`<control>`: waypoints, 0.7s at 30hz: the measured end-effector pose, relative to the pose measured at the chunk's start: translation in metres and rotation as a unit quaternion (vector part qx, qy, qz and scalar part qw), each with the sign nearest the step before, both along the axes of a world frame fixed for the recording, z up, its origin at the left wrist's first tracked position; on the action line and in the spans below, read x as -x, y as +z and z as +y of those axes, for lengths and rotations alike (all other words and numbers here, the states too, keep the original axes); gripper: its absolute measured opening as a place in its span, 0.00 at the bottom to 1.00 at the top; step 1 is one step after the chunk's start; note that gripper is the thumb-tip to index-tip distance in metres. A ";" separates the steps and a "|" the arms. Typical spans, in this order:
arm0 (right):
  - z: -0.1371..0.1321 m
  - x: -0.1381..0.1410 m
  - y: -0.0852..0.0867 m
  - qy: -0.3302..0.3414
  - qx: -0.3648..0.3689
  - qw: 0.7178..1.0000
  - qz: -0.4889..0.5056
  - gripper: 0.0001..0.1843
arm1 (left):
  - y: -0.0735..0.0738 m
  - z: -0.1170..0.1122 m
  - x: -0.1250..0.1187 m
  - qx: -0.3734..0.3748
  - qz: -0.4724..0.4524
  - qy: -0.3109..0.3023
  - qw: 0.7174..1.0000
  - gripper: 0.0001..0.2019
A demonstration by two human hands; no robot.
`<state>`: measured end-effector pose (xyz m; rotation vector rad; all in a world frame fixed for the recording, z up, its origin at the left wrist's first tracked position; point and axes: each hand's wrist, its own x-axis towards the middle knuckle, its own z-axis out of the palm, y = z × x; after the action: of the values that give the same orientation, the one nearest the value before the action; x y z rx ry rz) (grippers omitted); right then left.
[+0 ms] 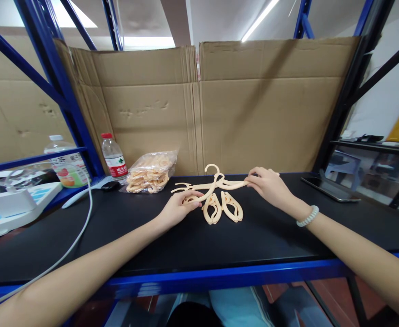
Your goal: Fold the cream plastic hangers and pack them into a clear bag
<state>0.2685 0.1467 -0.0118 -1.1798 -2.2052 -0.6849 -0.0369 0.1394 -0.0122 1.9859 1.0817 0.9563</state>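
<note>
Left hand [178, 209]: fingers clamped on a cream folding hanger's [217, 182] curved arm.
Right hand [266, 184]: fingertips pinch the opposite arm's end, probably to steady it.
Hanger: spread between both hands, hook up.
Folded hangers [213, 221]: just in front, seemingly within easy reach.

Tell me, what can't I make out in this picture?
- Head view: the count of pale pieces in the plastic bag; they overlap behind creased film.
- Head view: the right tip of the held hanger; the right hand covers it.
- Head view: where the white cable leads; the left edge cuts it off.
</note>
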 end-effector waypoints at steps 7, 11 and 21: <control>-0.009 0.007 0.005 -0.118 -0.053 0.987 -0.097 0.13 | 0.001 0.000 -0.001 0.000 -0.004 0.005 1.000 0.13; -0.009 0.008 0.003 -0.080 -0.055 0.992 -0.085 0.15 | 0.001 0.000 0.000 -0.005 -0.001 0.006 1.000 0.12; -0.004 0.007 -0.004 0.115 0.047 0.987 0.103 0.13 | -0.001 0.002 0.001 0.011 -0.044 0.013 0.999 0.16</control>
<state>0.2616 0.1427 -0.0156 -0.9720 -2.1702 -0.3510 -0.0381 0.1416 -0.0131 1.8983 1.0666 1.0325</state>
